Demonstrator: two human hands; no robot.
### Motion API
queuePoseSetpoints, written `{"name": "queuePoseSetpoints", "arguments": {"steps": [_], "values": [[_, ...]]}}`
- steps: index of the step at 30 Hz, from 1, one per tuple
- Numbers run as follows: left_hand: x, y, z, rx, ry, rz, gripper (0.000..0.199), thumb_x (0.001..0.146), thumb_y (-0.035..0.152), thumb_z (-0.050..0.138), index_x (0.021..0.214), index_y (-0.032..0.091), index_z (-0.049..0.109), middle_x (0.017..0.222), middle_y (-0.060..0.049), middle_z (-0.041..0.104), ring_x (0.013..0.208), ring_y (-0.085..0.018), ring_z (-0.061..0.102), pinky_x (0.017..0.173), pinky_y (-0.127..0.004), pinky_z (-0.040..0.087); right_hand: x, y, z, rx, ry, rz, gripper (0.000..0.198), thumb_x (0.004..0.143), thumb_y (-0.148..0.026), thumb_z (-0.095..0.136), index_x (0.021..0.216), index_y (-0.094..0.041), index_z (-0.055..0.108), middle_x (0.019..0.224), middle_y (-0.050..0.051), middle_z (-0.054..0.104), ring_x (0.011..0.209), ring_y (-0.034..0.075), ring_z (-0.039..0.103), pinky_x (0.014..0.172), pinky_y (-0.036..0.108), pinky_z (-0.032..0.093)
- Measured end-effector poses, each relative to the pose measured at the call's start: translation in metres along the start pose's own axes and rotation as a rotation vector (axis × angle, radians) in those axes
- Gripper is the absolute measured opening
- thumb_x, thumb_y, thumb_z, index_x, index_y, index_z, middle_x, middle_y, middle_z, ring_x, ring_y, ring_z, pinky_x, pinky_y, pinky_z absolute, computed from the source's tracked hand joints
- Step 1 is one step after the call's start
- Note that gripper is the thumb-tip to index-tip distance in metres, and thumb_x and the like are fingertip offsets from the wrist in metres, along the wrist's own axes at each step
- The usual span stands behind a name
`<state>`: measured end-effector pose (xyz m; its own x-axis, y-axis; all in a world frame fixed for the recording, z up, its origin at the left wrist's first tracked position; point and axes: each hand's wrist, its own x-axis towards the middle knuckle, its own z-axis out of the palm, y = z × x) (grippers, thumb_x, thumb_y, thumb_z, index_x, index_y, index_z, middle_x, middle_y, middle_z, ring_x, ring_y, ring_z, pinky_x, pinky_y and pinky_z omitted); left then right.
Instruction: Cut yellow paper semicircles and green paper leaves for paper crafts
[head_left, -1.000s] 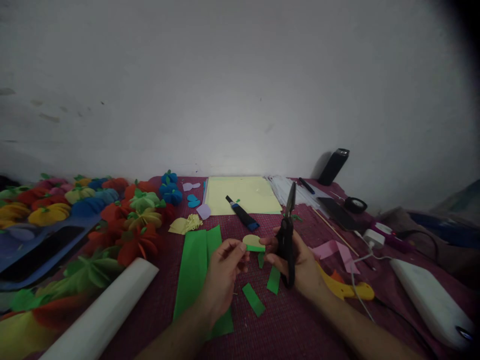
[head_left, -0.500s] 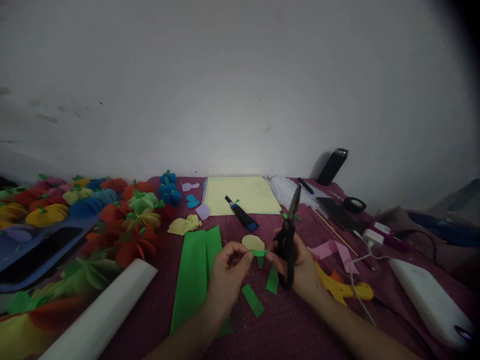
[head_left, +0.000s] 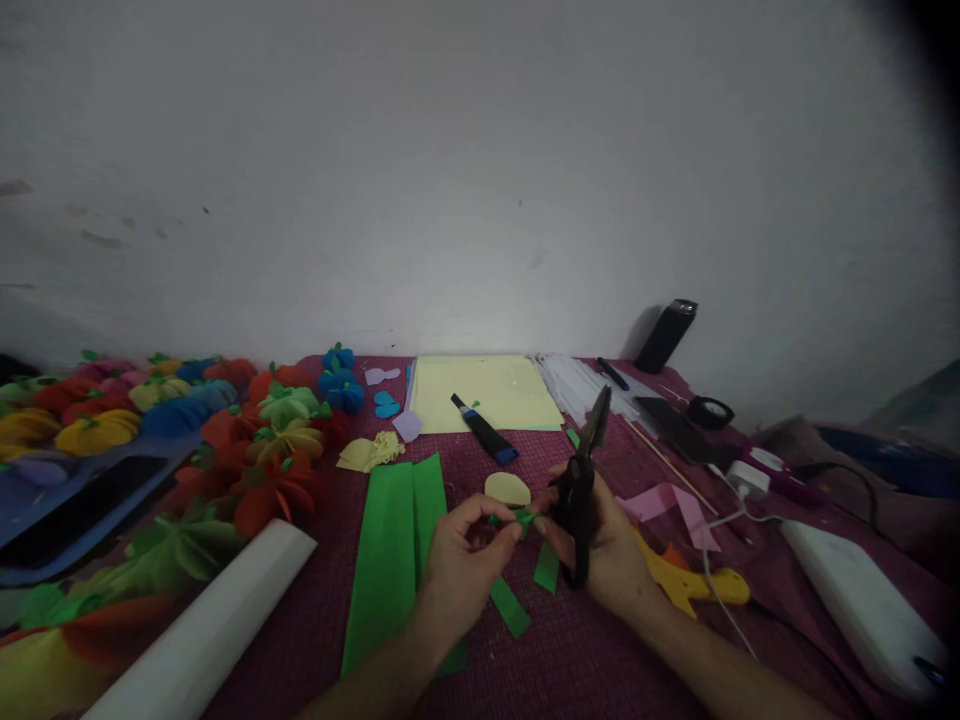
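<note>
Between the fingertips of my left hand (head_left: 472,550) is a small strip of green paper (head_left: 524,519), bent or twisted. My right hand (head_left: 604,545) keeps a pair of black scissors (head_left: 578,480) in its grip, blades pointing up and away. Its thumb and finger also meet the far end of the green strip. Just beyond the fingers lies a pale yellow paper oval (head_left: 508,488). Cut green paper pieces (head_left: 511,607) rest on the cloth below the hands. Long folded green sheets (head_left: 381,560) lie beside my left wrist.
Many paper pumpkins (head_left: 277,490) crowd the left side, near a white roll (head_left: 217,610). A box cutter (head_left: 484,428) lies by yellow sheets (head_left: 487,385) at the back. On the right are a yellow glue gun (head_left: 720,585), pink paper (head_left: 667,502), cables and a white power bank (head_left: 855,600).
The green strip, stretched flat between both hands before, is now bent and partly tucked into the left fingers. The left fingertips have shifted right, and the scissors have dipped slightly.
</note>
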<state>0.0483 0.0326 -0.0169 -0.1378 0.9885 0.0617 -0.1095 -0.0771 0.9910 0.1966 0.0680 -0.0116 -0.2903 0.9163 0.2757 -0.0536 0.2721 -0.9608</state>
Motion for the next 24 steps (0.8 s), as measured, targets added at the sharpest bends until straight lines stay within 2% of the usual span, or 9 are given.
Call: {"name": "queuePoseSetpoints", "arguments": {"steps": [2, 6, 14, 24], "values": [[0.0001, -0.0002, -0.0006, 0.034, 0.022, 0.001, 0.009, 0.069, 0.025, 0.064, 0.069, 0.017, 0.06, 0.049, 0.007, 0.04, 0.045, -0.007, 0.031, 0.043, -0.02, 0.02, 0.0001, 0.0004, -0.0011, 0.008, -0.03, 0.008, 0.048, 0.068, -0.018, 0.07, 0.103, -0.033, 0.042, 0.085, -0.003, 0.061, 0.078, 0.018, 0.058, 0.067, 0.03, 0.048], [0.0006, -0.0015, -0.0007, 0.048, 0.047, 0.023, 0.009, 0.068, 0.026, 0.065, 0.069, 0.018, 0.061, 0.052, 0.005, 0.045, 0.046, -0.008, 0.034, 0.045, -0.02, 0.024, -0.0007, 0.0025, -0.0012, 0.023, -0.072, 0.031, 0.045, 0.07, -0.019, 0.069, 0.104, -0.033, 0.042, 0.09, -0.002, 0.062, 0.084, 0.019, 0.059, 0.074, 0.032, 0.048], [-0.001, -0.0043, 0.0005, 0.133, 0.035, 0.049, 0.006, 0.069, 0.024, 0.063, 0.07, 0.018, 0.062, 0.059, 0.002, 0.053, 0.052, -0.01, 0.042, 0.047, -0.02, 0.028, -0.0009, 0.0031, -0.001, -0.005, -0.077, 0.032, 0.045, 0.07, -0.021, 0.069, 0.104, -0.031, 0.042, 0.081, -0.002, 0.059, 0.072, 0.017, 0.057, 0.059, 0.028, 0.046], [-0.0009, -0.0066, -0.001, 0.096, 0.071, 0.057, 0.009, 0.069, 0.026, 0.066, 0.069, 0.019, 0.061, 0.058, 0.003, 0.051, 0.05, -0.009, 0.039, 0.047, -0.02, 0.028, 0.002, -0.0003, -0.0041, 0.004, -0.032, -0.019, 0.043, 0.072, -0.018, 0.067, 0.104, -0.034, 0.042, 0.08, -0.003, 0.059, 0.074, 0.017, 0.056, 0.065, 0.031, 0.046]]}}
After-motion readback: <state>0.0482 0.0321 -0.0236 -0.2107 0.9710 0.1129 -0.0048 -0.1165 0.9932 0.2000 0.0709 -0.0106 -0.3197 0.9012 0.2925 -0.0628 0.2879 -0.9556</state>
